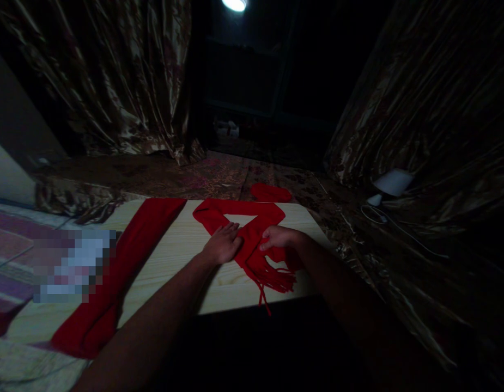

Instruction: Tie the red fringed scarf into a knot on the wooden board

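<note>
A red scarf [239,208] with a fringed end lies looped on a pale wooden board-like tabletop [170,272], its strips crossing between my hands. My left hand [224,245] rests on the left strip, fingers stretched out and pressing it flat. At the right of the crossing, my right hand [279,239] has its thumb and fingers closed on the scarf's edge. The fringe [278,277] spreads toward me below the right hand. A long folded red cloth [131,261] runs down the left side; whether it joins the scarf cannot be seen.
Another red cloth piece [272,192] lies beyond the far edge on a patterned cover [223,169]. A blurred-out item [78,267] is at left. A small white lamp [394,182] with a cord stands right. Curtains [145,81] frame a dark window.
</note>
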### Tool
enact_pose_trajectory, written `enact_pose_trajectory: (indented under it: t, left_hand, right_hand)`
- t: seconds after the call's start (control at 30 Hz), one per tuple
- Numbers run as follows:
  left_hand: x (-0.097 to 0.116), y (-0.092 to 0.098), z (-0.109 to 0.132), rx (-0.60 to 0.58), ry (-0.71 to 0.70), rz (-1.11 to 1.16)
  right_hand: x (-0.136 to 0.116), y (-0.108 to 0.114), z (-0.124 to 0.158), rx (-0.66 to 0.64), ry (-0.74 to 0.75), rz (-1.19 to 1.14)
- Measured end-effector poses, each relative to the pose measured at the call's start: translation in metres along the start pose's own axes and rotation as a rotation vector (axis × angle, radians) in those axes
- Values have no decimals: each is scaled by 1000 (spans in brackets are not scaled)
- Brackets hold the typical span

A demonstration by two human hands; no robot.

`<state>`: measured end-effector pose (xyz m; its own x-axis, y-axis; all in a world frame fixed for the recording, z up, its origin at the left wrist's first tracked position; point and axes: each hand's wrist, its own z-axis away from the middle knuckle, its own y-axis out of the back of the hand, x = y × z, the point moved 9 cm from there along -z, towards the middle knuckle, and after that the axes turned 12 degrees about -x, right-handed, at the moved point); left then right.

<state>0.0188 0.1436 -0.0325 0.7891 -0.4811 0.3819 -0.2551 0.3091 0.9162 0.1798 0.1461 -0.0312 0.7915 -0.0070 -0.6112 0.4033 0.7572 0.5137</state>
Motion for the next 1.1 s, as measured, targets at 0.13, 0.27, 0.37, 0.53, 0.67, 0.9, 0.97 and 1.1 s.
enact_pose_trajectory:
  t: [0.13,0.27,0.37,0.53,0.67,0.9,0.97,1.1]
  left_hand:
    - [-1,-1,-2,-55,6,-30]
    - [-1,-2,-1,-78,-1,-57]
    - [2,-2,1,-52,-6,-74]
    - [-3,0,2,38,37,8]
    - [-12,6,5,145,55,107]
    - [-4,13,11,183,-15,60]
    - [-3,11,13,162,19,8]
    - [-2,6,15,122,95,-92]
  right_hand:
    - [0,-22,13,-301,-43,-34]
    - [7,-24,22,-354,-109,38]
    - [5,-11,21,-259,-33,56]
    - [7,24,22,19,19,182]
    - [13,27,19,79,-38,278]
    - [-20,35,30,404,-42,444]
    - [-41,30,33,486,65,500]
    - [-69,15,25,541,242,563]
